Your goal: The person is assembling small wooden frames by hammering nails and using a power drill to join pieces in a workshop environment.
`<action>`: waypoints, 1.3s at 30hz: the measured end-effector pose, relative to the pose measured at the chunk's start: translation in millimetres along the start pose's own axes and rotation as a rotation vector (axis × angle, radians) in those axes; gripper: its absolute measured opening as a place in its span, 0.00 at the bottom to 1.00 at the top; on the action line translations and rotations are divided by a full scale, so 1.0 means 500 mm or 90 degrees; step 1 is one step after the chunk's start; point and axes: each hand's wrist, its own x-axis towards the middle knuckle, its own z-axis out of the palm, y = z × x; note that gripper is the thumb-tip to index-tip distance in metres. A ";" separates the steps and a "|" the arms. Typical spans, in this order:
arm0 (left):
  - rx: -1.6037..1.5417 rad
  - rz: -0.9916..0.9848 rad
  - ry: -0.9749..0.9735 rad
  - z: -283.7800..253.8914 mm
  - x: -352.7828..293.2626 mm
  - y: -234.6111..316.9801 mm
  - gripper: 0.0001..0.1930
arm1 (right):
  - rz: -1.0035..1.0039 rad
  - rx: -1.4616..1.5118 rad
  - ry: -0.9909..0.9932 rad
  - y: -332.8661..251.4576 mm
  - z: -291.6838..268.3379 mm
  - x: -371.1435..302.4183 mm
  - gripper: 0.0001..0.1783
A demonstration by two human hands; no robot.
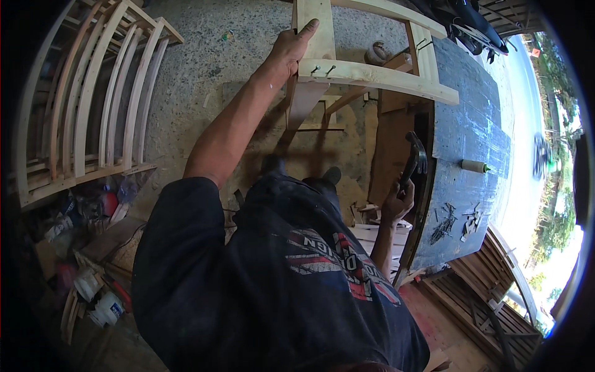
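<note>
My left hand [291,51] is closed around the edge of a pale wooden frame [378,75], thumb stretched along a wide board. Two nails [323,70] stick partly out of the frame's near rail, close to that hand. More nails [424,44] protrude at the frame's right end, which overlaps the workbench. Lower down on the right, my right hand [398,202] is wrapped around the handle of a claw hammer [415,158]. The hammer's dark head points upward beside the bench edge, apart from the frame.
A worn blue-grey workbench [462,133] carries a small bottle [475,166] and piles of loose nails [444,224]. Slatted wooden frames [111,87] lean at the far left, with clutter and a white tub [107,309] below. More slatted wood [477,279] lies lower right.
</note>
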 end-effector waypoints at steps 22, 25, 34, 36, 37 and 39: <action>-0.001 -0.008 -0.018 -0.005 -0.012 -0.010 0.35 | 0.017 0.019 -0.075 -0.038 0.007 0.017 0.16; 0.009 0.029 -0.037 -0.004 -0.016 -0.007 0.35 | 0.068 0.086 -0.161 -0.087 0.042 0.021 0.19; -0.018 0.010 -0.027 0.009 -0.028 -0.002 0.28 | -0.149 0.003 -0.379 -0.191 0.122 0.108 0.17; -0.020 0.022 -0.030 0.010 -0.029 -0.004 0.28 | -0.258 -0.058 -0.428 -0.215 0.110 0.151 0.16; -0.035 0.022 -0.035 0.010 -0.029 -0.005 0.28 | -0.324 -0.058 -0.430 -0.228 0.103 0.174 0.15; 0.004 0.026 -0.024 0.007 -0.030 -0.005 0.28 | -0.397 -0.105 -0.470 -0.253 0.098 0.219 0.15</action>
